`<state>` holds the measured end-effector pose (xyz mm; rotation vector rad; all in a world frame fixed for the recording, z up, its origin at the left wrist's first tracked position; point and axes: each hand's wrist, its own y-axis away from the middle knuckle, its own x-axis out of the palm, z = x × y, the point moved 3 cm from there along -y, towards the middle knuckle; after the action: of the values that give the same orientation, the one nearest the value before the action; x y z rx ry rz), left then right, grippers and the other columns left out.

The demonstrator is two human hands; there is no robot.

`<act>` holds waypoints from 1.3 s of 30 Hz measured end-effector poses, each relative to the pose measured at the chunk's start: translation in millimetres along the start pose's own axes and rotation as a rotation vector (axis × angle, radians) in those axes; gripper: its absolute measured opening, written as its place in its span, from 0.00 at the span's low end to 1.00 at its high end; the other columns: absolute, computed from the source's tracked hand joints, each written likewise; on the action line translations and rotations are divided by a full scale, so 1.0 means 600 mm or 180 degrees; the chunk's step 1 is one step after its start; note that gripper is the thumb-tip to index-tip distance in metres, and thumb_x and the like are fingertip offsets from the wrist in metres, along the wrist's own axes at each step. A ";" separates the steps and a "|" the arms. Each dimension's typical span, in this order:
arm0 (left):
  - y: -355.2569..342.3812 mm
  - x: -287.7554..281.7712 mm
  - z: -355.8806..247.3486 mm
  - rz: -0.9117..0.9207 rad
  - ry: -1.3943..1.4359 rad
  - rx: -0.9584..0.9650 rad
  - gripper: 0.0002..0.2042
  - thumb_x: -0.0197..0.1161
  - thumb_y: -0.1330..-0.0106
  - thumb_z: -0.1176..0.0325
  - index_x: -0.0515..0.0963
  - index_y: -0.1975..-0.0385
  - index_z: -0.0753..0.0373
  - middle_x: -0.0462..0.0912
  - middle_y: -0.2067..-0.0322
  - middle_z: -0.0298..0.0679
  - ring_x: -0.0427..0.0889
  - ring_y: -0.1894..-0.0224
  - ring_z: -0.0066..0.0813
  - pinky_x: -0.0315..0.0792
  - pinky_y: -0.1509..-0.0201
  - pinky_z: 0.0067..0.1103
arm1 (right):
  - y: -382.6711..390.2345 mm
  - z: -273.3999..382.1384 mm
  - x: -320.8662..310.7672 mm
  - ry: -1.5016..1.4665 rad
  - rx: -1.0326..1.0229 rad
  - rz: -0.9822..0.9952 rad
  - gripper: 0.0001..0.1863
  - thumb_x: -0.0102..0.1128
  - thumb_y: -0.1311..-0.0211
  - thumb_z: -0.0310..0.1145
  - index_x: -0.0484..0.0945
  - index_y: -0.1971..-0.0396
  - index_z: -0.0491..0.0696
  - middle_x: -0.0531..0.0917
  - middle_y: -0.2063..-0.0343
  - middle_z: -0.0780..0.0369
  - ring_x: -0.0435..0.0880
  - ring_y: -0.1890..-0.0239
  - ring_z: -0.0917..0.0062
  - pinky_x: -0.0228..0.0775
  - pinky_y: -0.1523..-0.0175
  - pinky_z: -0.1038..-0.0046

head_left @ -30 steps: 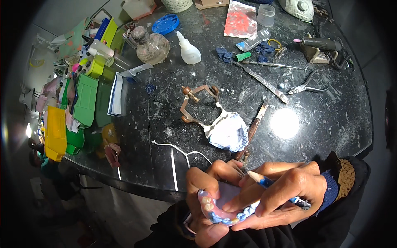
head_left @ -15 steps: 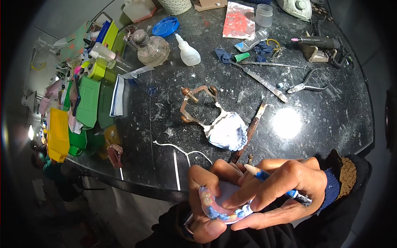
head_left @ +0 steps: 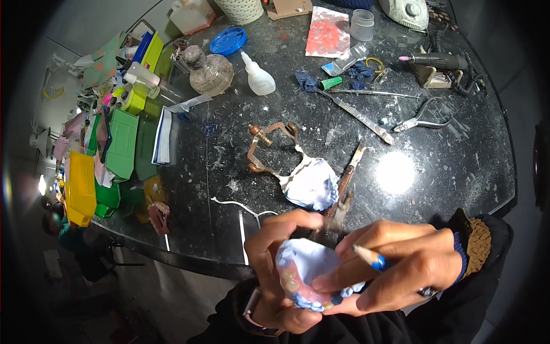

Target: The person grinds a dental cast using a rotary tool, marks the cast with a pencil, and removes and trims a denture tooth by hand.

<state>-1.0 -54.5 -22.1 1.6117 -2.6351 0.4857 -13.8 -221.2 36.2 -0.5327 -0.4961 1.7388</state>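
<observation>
Cast held in two hands, with a tool tucked between the fingers

From my remote post I saw the cast point(head_left: 314, 253) low at the near edge of the bench point(head_left: 458, 178). The left hand point(head_left: 264, 278) gripped its left side, thumb at the front, index finger arched past the far side. The right hand point(head_left: 421, 249) was closed round a blue tool point(head_left: 379, 263), pencil-like, its pale tip pointing up and to the left, while one finger rested on the inner face of the pink base point(head_left: 307, 291). The base carried pale teeth point(head_left: 290, 282) at the left and what looked like blue wax point(head_left: 310, 304) toward the front. I could not tell how closely the base fitted, for the right hand hid part of it. In my judgement, good handling called for the left grip to bear the load, light and even finger pressure on the base, and the tool tip turned clear of the wax. Farther off, a second cast point(head_left: 312, 182) was joined to a metal frame point(head_left: 252, 152), with a knife point(head_left: 348, 175) just beside it
</observation>
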 end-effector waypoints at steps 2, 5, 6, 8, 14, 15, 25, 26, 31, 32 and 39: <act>0.000 -0.005 -0.012 0.0071 -0.0525 -0.0022 0.45 0.71 0.52 0.49 0.57 0.42 0.74 0.65 0.47 0.57 0.67 0.44 0.42 0.63 0.42 0.32 | 0.006 -0.002 0.003 0.0283 -0.0412 -0.0095 0.10 0.67 0.52 0.20 0.75 0.71 0.46 0.84 0.75 0.52 0.84 0.70 0.67 0.77 0.58 0.65; -0.004 0.006 -0.026 0.0002 0.0029 0.0056 0.43 0.75 0.56 0.59 0.59 0.43 0.74 0.64 0.44 0.60 0.67 0.42 0.46 0.67 0.42 0.33 | 0.018 0.003 0.010 0.0586 -0.0658 0.0239 0.04 0.61 0.47 0.24 0.75 0.72 0.47 0.84 0.75 0.53 0.84 0.69 0.71 0.76 0.54 0.65; -0.006 0.003 -0.028 0.0071 -0.0072 0.0281 0.43 0.75 0.56 0.61 0.59 0.43 0.74 0.64 0.44 0.61 0.68 0.42 0.47 0.67 0.43 0.34 | 0.021 -0.003 0.013 0.0566 -0.0663 0.0262 0.04 0.61 0.47 0.24 0.75 0.72 0.47 0.84 0.75 0.53 0.84 0.69 0.71 0.76 0.54 0.65; -0.013 -0.004 -0.030 0.0212 -0.0281 0.0721 0.42 0.75 0.55 0.64 0.59 0.42 0.74 0.62 0.43 0.63 0.68 0.42 0.49 0.68 0.43 0.36 | 0.027 -0.006 0.015 0.0830 -0.1004 -0.0037 0.07 0.62 0.48 0.23 0.73 0.70 0.49 0.85 0.74 0.55 0.83 0.69 0.72 0.70 0.47 0.62; -0.022 -0.002 -0.037 0.0437 -0.0433 0.1262 0.38 0.74 0.54 0.70 0.60 0.43 0.72 0.60 0.43 0.66 0.71 0.44 0.53 0.71 0.45 0.37 | 0.024 -0.010 0.009 0.1336 -0.1013 -0.0489 0.25 0.70 0.57 0.22 0.63 0.65 0.57 0.81 0.71 0.67 0.77 0.60 0.75 0.61 0.41 0.61; -0.020 0.000 -0.038 0.0391 -0.0361 0.1145 0.37 0.73 0.53 0.71 0.60 0.44 0.71 0.60 0.43 0.66 0.71 0.45 0.53 0.72 0.46 0.37 | 0.025 -0.008 0.009 0.1412 -0.0931 -0.0473 0.27 0.69 0.56 0.22 0.61 0.62 0.57 0.81 0.69 0.67 0.76 0.60 0.75 0.61 0.41 0.61; -0.006 0.002 -0.040 0.0071 0.0084 0.0603 0.29 0.69 0.49 0.77 0.63 0.48 0.66 0.61 0.45 0.68 0.75 0.49 0.54 0.78 0.53 0.34 | 0.021 -0.016 -0.004 0.1335 -0.0627 -0.0135 0.29 0.70 0.52 0.28 0.57 0.58 0.57 0.82 0.68 0.67 0.76 0.57 0.72 0.61 0.41 0.59; -0.005 0.003 -0.040 0.0061 0.0083 0.0597 0.29 0.69 0.49 0.77 0.63 0.48 0.66 0.61 0.45 0.68 0.75 0.49 0.54 0.78 0.53 0.34 | 0.020 -0.018 -0.004 0.1291 -0.0714 -0.0115 0.29 0.70 0.53 0.29 0.57 0.58 0.58 0.82 0.68 0.67 0.76 0.56 0.72 0.61 0.40 0.59; -0.001 0.006 -0.041 0.0034 0.0271 0.0537 0.24 0.65 0.48 0.83 0.63 0.52 0.66 0.61 0.45 0.68 0.77 0.52 0.55 0.80 0.58 0.35 | 0.024 -0.022 0.002 0.1213 -0.0771 -0.0291 0.29 0.71 0.54 0.28 0.58 0.59 0.58 0.82 0.67 0.67 0.76 0.56 0.72 0.60 0.40 0.59; -0.001 0.006 -0.039 0.0036 0.0278 0.0529 0.24 0.65 0.48 0.83 0.63 0.52 0.66 0.61 0.45 0.68 0.77 0.52 0.55 0.80 0.58 0.35 | 0.025 -0.023 0.002 0.1205 -0.0774 -0.0338 0.29 0.71 0.54 0.28 0.58 0.59 0.58 0.82 0.67 0.67 0.76 0.56 0.72 0.60 0.40 0.60; 0.013 0.007 0.001 -0.0087 0.0350 0.0956 0.24 0.67 0.49 0.81 0.62 0.53 0.67 0.62 0.46 0.68 0.77 0.52 0.55 0.80 0.58 0.35 | 0.029 -0.021 -0.008 0.1071 -0.0719 -0.0012 0.28 0.71 0.54 0.28 0.59 0.58 0.58 0.83 0.68 0.66 0.77 0.57 0.72 0.60 0.40 0.60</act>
<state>-9.9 -55.3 -24.2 1.6337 -2.5521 0.9795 -18.9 -229.1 16.3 -0.9653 -0.4532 1.5566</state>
